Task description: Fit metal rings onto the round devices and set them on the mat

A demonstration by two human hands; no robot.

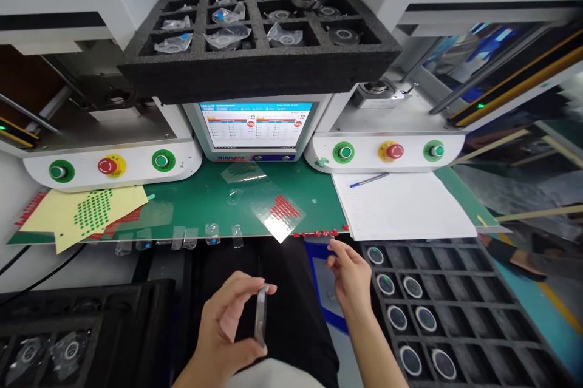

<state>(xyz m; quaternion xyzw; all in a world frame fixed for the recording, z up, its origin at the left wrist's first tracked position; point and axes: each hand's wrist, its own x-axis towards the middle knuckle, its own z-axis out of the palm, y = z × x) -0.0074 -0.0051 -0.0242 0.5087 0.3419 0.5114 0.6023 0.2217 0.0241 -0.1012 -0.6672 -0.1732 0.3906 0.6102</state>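
Observation:
My left hand [228, 327] is low in front of me, fingers and thumb closed on the edges of a thin round metal part [261, 316] held edge-on. My right hand [350, 275] is raised just below the green bench's front edge, fingers loosely curled with thumb and forefinger apart, near a row of small red stickers [319, 234] stuck along that edge. I cannot make out anything between its fingertips. A clear sheet with red stickers [282, 211] lies on the green mat [191, 206].
A black foam tray [460, 315] with round parts sits at my right; another black tray [68, 339] at my left. A foam tray of bagged parts [255, 17] rests above a monitor [257, 125]. Two machines with green and red buttons flank it. White paper [401, 206] with a pen; yellow sheet with green dots [86, 209].

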